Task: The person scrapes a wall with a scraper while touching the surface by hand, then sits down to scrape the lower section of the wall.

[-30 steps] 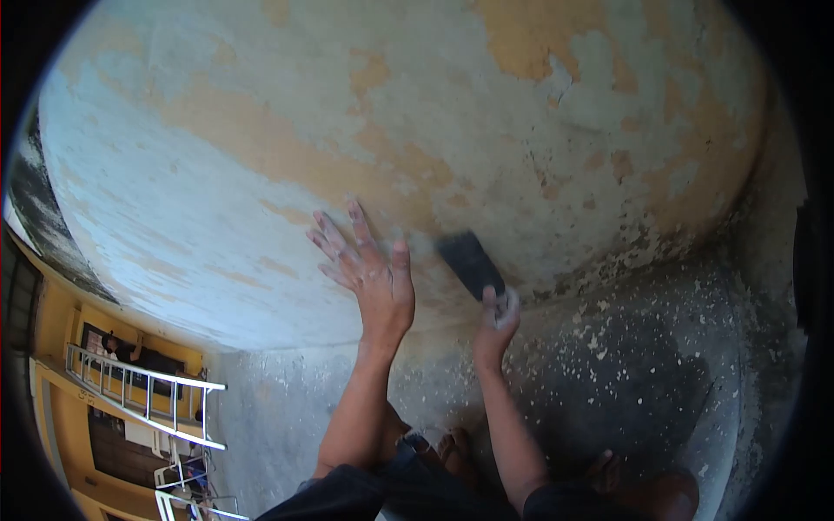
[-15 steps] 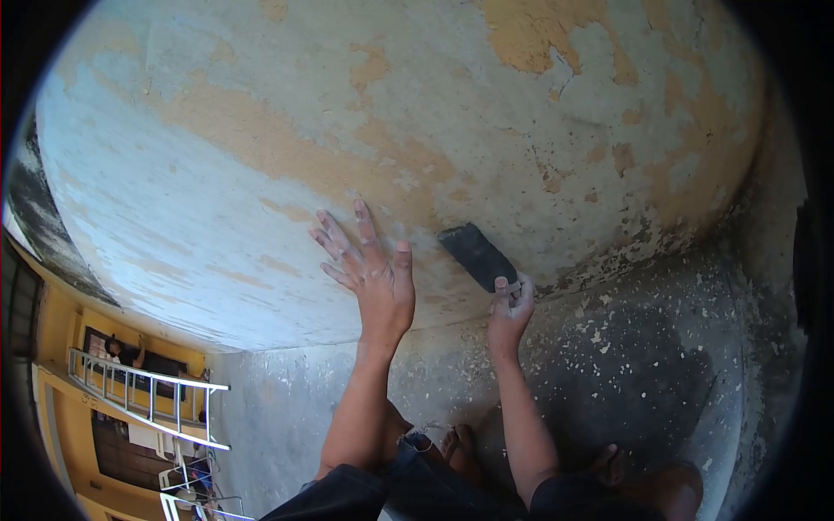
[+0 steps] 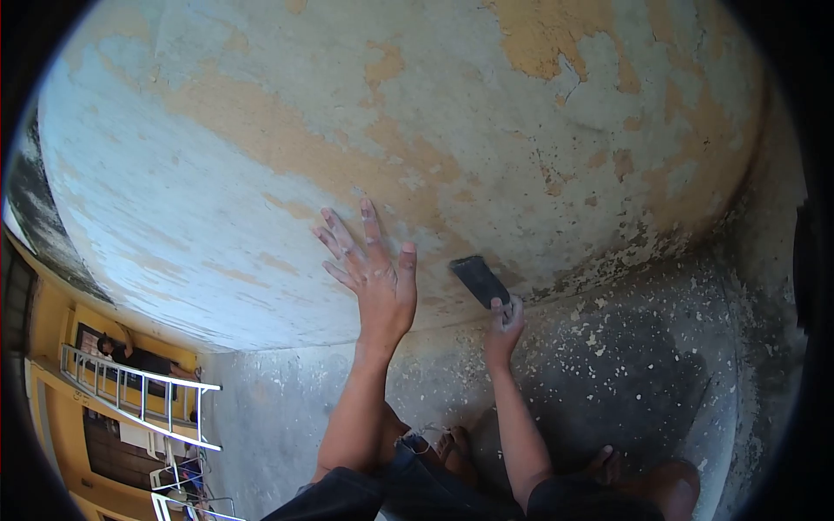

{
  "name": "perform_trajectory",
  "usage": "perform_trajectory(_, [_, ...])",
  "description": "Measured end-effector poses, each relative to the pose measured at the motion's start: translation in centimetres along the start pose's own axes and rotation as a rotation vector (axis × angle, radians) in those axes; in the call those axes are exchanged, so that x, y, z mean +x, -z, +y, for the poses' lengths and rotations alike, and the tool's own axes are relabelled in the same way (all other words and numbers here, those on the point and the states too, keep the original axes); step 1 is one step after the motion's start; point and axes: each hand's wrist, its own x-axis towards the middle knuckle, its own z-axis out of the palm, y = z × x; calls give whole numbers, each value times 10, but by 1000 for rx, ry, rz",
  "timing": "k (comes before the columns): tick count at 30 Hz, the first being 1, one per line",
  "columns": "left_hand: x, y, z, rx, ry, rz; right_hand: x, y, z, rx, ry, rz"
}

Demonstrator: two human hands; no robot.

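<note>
A wall (image 3: 261,156) with flaking pale and orange paint fills the upper view. My left hand (image 3: 375,278) lies against its lower part, fingers spread, with whitish dust on them and nothing held. To the right, my right hand (image 3: 504,326) grips the near end of a dark flat scraper (image 3: 479,280). The scraper's far edge meets the wall low down, close to where wall and floor join. Thumb and fingers close round its end, partly hiding it.
The grey floor (image 3: 608,347) is strewn with paint flakes. An aluminium ladder (image 3: 143,395) stands at the lower left, with another person (image 3: 130,354) beyond it near a yellow building (image 3: 65,417). Below my hands are my bent legs and sandalled foot (image 3: 453,445).
My right hand and the scraper have moved down, nearer the floor. My left hand has barely shifted. The person beyond the ladder has changed posture.
</note>
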Motion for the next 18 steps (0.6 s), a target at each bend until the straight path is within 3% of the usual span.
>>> perform_trajectory(5, [0,1,-6,-8,-14,-34,-4,-16,-21,-33,-21,19])
perform_trajectory(7, [0,-2,-9,-27,-26,-1,-6,-16,-8,28,-110,-33])
perform_trajectory(11, [3,-8,-5,-28,-14,21,-10,-6,23,7,-74,4])
perform_trajectory(14, [-5,-3,-8,14,21,-37,-19,-6,-2,-124,-179,31])
perform_trajectory(16, [0,-3,-6,7,-19,-14,-5,-19,-23,9,-32,-36])
perform_trajectory(18, [-1,-5,-6,17,-8,-17,-7,-18,-4,-5,-21,-23])
